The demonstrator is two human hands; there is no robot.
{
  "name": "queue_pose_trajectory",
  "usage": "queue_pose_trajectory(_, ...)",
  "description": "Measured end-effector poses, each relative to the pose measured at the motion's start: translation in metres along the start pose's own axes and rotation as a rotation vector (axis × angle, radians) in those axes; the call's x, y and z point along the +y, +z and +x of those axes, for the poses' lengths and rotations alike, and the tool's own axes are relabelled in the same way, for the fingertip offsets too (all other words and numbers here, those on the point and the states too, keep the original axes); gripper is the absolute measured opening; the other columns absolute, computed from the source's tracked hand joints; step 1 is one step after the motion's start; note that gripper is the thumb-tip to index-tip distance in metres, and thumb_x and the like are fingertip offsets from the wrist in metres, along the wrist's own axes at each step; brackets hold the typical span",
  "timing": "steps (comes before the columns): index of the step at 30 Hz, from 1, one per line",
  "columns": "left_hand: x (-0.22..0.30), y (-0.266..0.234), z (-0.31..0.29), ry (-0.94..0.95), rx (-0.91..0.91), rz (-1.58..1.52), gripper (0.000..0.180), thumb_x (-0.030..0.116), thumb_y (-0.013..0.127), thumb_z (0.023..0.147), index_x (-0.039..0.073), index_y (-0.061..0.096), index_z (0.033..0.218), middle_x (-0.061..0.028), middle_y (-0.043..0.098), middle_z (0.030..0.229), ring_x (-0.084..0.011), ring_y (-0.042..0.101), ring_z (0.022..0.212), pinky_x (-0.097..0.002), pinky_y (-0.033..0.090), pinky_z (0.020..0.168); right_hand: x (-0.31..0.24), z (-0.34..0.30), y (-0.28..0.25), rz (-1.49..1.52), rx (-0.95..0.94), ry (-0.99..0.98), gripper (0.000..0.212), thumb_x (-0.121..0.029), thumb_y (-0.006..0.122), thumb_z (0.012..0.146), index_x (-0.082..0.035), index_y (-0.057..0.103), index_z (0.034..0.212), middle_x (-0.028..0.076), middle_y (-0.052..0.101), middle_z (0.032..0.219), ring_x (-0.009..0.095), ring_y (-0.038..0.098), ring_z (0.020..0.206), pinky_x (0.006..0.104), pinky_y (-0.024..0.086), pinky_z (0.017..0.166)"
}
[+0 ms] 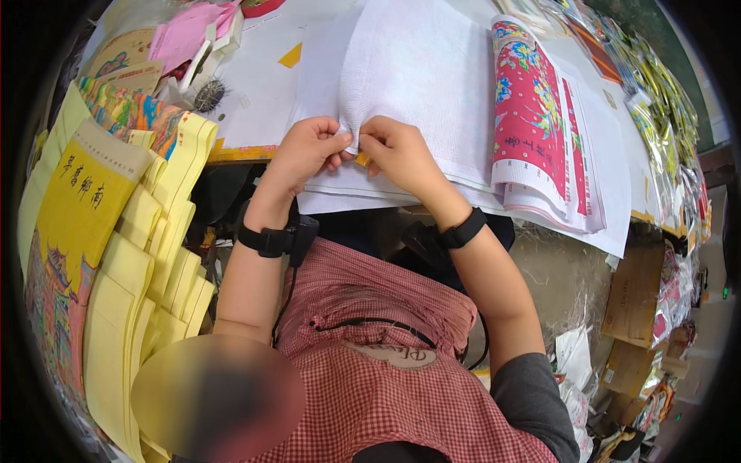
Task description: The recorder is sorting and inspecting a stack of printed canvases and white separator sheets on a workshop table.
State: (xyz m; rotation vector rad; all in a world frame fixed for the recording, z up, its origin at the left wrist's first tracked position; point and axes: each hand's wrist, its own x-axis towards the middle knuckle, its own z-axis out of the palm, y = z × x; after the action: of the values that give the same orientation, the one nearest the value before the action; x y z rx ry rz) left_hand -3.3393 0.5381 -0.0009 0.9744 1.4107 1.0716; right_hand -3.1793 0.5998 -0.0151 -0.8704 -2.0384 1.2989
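both hands meet at the near edge of the white sheet stack [417, 85]. the left hand [305, 154] pinches a fold of the top sheet, and the right hand [397, 150] pinches it just beside. a pink printed bundle [532, 116] lies right of the stack, yellow papers [147, 255] far left.

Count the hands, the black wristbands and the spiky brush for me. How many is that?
Hands: 2, the left hand and the right hand, both pinching the white paper sheet
Black wristbands: 2
Spiky brush: 1
Total: 5
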Motion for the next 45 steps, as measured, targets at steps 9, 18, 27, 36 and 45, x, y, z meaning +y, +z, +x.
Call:
queue_pose_trajectory(9, -0.002, -0.007, 0.006, 0.131, -0.094, -0.349, 0.022, 0.024, 0.057, 0.087, 0.003, 0.059, 0.093, -0.0034, 0.060, 0.078, -0.0064, 0.053, 0.064, -0.0197, 0.044, 0.060, -0.016, -0.015, -0.015, -0.792, 0.182, -0.191, 0.020, -0.025, 0.060, 0.073, -0.006, 0.057, 0.068, 0.014, 0.059, 0.058, 0.033, 0.059, 0.055, 0.0409, 0.046, 0.050)
queue_pose_trajectory(18, 0.024, -0.056, 0.062, 0.443, 0.699, -0.130, 0.034, 0.025, 0.059, 0.081, 0.000, 0.055, 0.103, -0.0076, 0.062, 0.086, -0.0143, 0.057, 0.077, -0.0261, 0.046, 0.067, -0.026, -0.071, -0.177, -0.473, 0.859, 0.042, 0.020, -0.014, 0.052, 0.081, 0.001, 0.061, 0.073, 0.005, 0.056, 0.054, 0.009, 0.052, 0.051, 0.0246, 0.041, 0.050)
queue_pose_trajectory(27, 0.094, -0.146, 0.152, 0.200, 0.657, 1.297, 0.030, 0.023, 0.053, 0.072, -0.001, 0.065, 0.085, -0.0212, 0.064, 0.088, -0.0351, 0.062, 0.083, -0.0406, 0.049, 0.076, 0.080, -0.110, -0.217, -0.150, 0.812, 0.170, 0.025, -0.015, 0.051, 0.084, -0.004, 0.048, 0.063, 0.000, 0.045, 0.050, 0.006, 0.038, 0.044, 0.0220, 0.028, 0.041)
queue_pose_trajectory(36, 0.075, -0.196, 0.105, -0.699, 0.288, 1.466, 0.033, 0.021, 0.067, 0.068, 0.007, 0.065, 0.098, -0.0109, 0.065, 0.095, -0.0245, 0.062, 0.086, -0.0393, 0.048, 0.077, 0.070, -0.108, -0.201, -0.410, 0.913, 0.143, 0.021, -0.014, 0.054, 0.082, 0.001, 0.052, 0.069, 0.005, 0.050, 0.052, 0.010, 0.046, 0.049, 0.0272, 0.037, 0.048)
queue_pose_trajectory(45, 0.061, -0.203, 0.100, -0.557, 0.295, 1.575, 0.028, 0.025, 0.068, 0.070, 0.004, 0.068, 0.089, -0.0116, 0.066, 0.086, -0.0241, 0.063, 0.077, -0.0387, 0.048, 0.070, 0.069, -0.108, -0.197, -0.431, 0.932, 0.104, 0.021, -0.015, 0.054, 0.083, 0.001, 0.052, 0.070, 0.005, 0.049, 0.053, 0.009, 0.043, 0.050, 0.0263, 0.035, 0.048)
